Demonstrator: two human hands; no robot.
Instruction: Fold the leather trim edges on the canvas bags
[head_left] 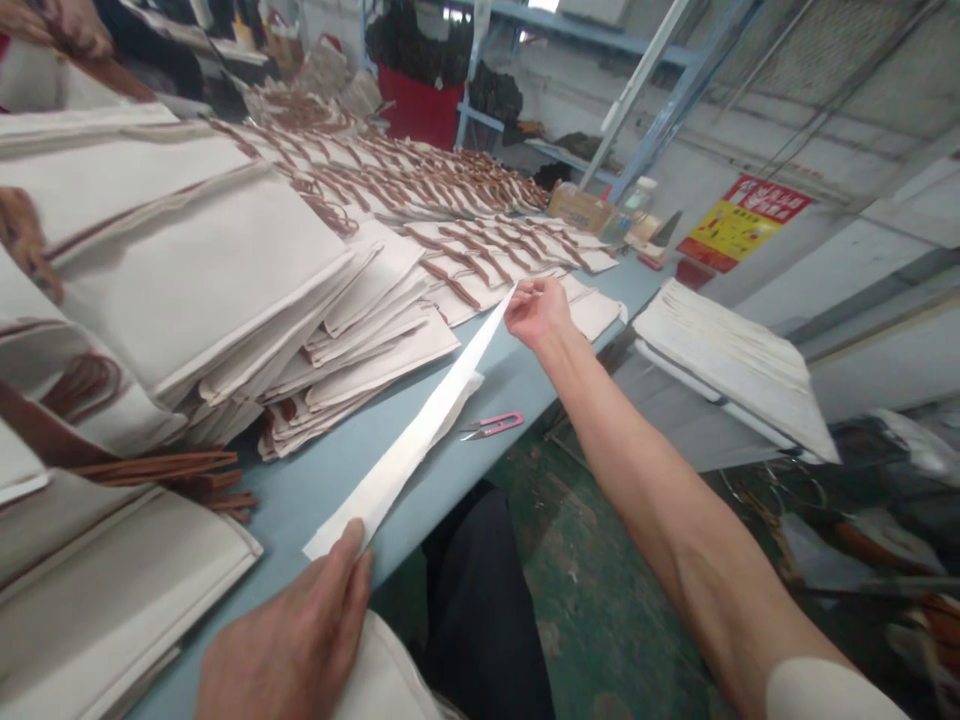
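A long white fabric strip [420, 430] stretches across the blue table [517, 375]. My right hand [536, 312] pinches its far end, arm fully extended. My left hand [300, 635] grips the near end at the table's front edge, fingers closed over it. Pink thread snips [491, 425] lie on the table just right of the strip, touched by neither hand.
Stacks of cream canvas bags with brown handles [202, 270] cover the table's left and far side. Another pile of cream panels [731, 360] rests on a stand at right. A box and bottle [600, 210] stand at the far end. Another person's hand [26, 245] shows at left.
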